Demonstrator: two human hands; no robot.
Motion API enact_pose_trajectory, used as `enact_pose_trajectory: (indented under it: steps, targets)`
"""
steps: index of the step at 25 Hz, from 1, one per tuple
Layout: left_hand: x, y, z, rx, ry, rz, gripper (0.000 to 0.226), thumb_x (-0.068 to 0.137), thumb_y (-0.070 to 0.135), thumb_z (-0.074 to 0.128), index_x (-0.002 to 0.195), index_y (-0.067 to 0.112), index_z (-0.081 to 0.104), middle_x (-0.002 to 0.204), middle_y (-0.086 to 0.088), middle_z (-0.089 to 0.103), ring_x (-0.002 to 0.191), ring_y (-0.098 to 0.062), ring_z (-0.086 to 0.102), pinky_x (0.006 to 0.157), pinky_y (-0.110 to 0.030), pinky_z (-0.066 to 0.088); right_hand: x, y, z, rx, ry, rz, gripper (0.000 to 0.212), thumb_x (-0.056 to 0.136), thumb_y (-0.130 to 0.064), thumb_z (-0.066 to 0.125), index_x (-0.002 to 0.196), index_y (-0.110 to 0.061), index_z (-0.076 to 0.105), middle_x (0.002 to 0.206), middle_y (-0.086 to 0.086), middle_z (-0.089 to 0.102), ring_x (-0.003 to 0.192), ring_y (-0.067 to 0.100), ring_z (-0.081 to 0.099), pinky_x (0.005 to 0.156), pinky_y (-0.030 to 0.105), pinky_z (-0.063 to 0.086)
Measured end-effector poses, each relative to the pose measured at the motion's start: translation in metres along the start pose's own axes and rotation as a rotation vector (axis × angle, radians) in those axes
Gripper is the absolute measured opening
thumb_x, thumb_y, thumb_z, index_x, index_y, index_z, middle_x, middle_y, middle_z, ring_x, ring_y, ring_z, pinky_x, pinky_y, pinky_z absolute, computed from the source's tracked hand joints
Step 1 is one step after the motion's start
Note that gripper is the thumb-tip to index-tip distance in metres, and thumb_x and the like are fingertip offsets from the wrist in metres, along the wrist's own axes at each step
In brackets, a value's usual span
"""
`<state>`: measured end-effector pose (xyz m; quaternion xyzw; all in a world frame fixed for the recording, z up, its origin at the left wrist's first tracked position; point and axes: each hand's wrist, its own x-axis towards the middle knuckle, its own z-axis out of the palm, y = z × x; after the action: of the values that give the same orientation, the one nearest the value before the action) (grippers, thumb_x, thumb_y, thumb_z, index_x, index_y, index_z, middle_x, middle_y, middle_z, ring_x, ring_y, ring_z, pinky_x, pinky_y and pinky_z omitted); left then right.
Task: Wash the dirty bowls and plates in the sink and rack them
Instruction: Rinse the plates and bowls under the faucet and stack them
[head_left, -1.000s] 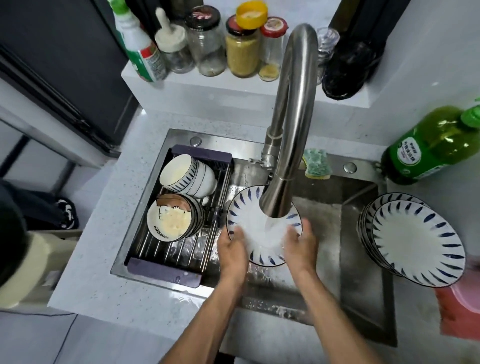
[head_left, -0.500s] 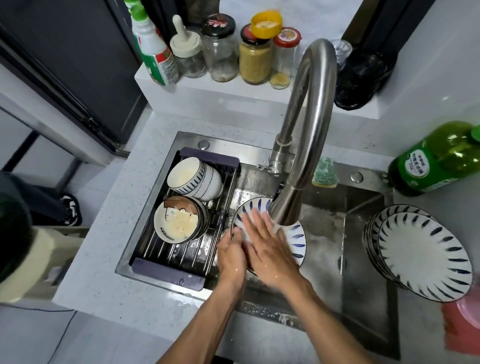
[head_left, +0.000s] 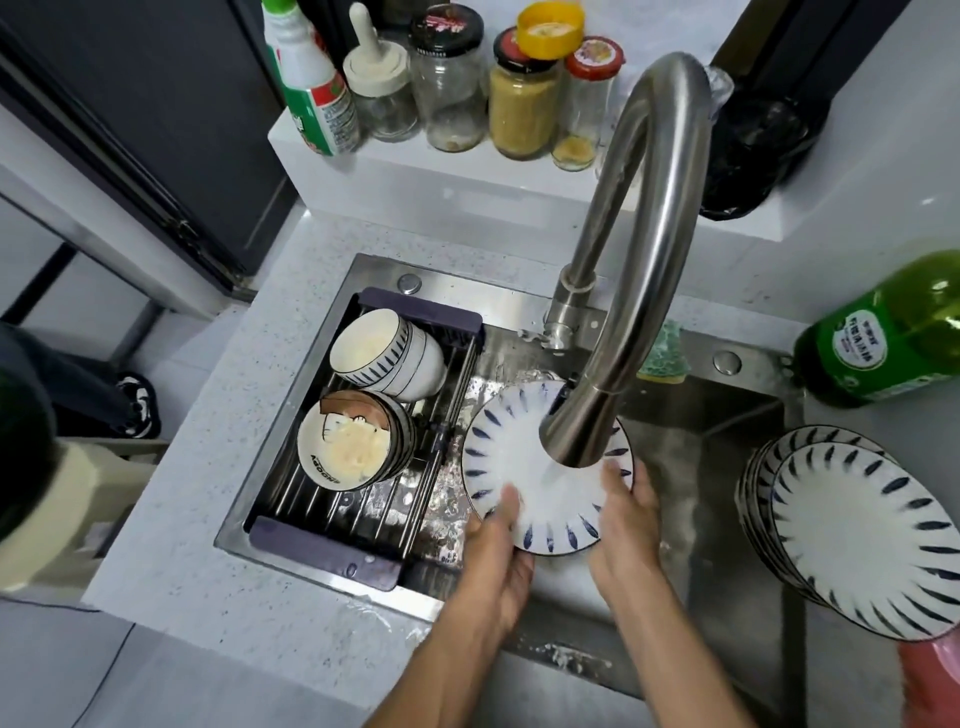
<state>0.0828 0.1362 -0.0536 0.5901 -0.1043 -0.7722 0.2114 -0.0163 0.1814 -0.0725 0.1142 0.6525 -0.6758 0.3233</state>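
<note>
Rinsing a plate under the faucet over the sink.
Left hand and right hand are gripping its near rim, fingers curled; the rack is crowding its left edge.

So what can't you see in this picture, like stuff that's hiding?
Head view only:
- The middle of the plate is hidden by the faucet spout and running water.
- The left hand and right hand grip its rim; their fingers behind it are hidden.
- The sponge sits mostly behind the faucet.
- The plate stack: the top plate covers the others, so no counting.
- The green bottle is cut off by the right edge.
</note>
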Motion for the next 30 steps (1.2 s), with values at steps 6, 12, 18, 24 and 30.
enact_pose_trajectory:
  steps: [6, 12, 18, 24, 30]
  targets:
    - [-0.01, 0.03, 0.006, -0.062, -0.026, 0.054, 0.03, 0.096, 0.013, 0.049, 0.121, 0.001, 0.062, 0.108, -0.016, 0.074, 0.1, -0.031, 0.07, 0.087, -0.042, 0.055, -0.015, -0.022, 0.001, -0.015, -0.011, 0.096, 0.034, 0.095, 0.004, 0.044, 0.113, -0.013, 0.066, 0.109, 0.008, 0.072, 0.097, 0.024, 0.069, 0.078, 0.035, 0.057]
    - [-0.015, 0.083, 0.044, 0.13, -0.042, 0.211, 0.025, 0.097, 0.012, 0.045, 0.117, 0.009, 0.059, 0.104, -0.012, 0.071, 0.081, -0.023, 0.066, 0.06, -0.031, 0.055, -0.005, -0.087, 0.043, -0.09, -0.018, 0.219, 0.037, 0.082, 0.013, 0.034, 0.081, -0.014, 0.059, 0.07, 0.007, 0.054, 0.053, 0.015, 0.046, 0.054, 0.024, 0.04]
    - [0.005, 0.092, 0.041, 0.444, -0.005, 0.311, 0.038, 0.085, -0.004, 0.042, 0.108, 0.015, 0.065, 0.104, -0.012, 0.073, 0.092, -0.029, 0.068, 0.081, -0.048, 0.058, 0.01, -0.081, 0.036, -0.113, -0.064, 0.334, 0.032, 0.087, 0.009, 0.042, 0.098, -0.013, 0.062, 0.077, 0.007, 0.064, 0.061, 0.019, 0.06, 0.049, 0.034, 0.056]
    - [0.008, 0.051, 0.029, 0.181, -0.005, 0.067, 0.037, 0.096, 0.018, 0.063, 0.127, -0.003, 0.057, 0.111, -0.02, 0.072, 0.084, -0.026, 0.074, 0.064, -0.035, 0.061, 0.02, -0.05, 0.025, -0.075, -0.094, -0.037, 0.022, 0.094, -0.025, 0.061, 0.112, -0.017, 0.07, 0.111, 0.002, 0.073, 0.106, 0.023, 0.068, 0.096, 0.046, 0.052]
    - [-0.007, 0.04, 0.039, 0.122, 0.008, 0.143, 0.03, 0.1, 0.035, 0.054, 0.126, 0.021, 0.05, 0.125, -0.015, 0.063, 0.098, -0.011, 0.071, 0.088, -0.033, 0.057, 0.004, -0.022, 0.02, 0.169, -0.17, 0.24, 0.023, 0.097, -0.007, 0.053, 0.113, -0.015, 0.067, 0.11, 0.009, 0.072, 0.095, 0.024, 0.07, 0.076, 0.033, 0.055]
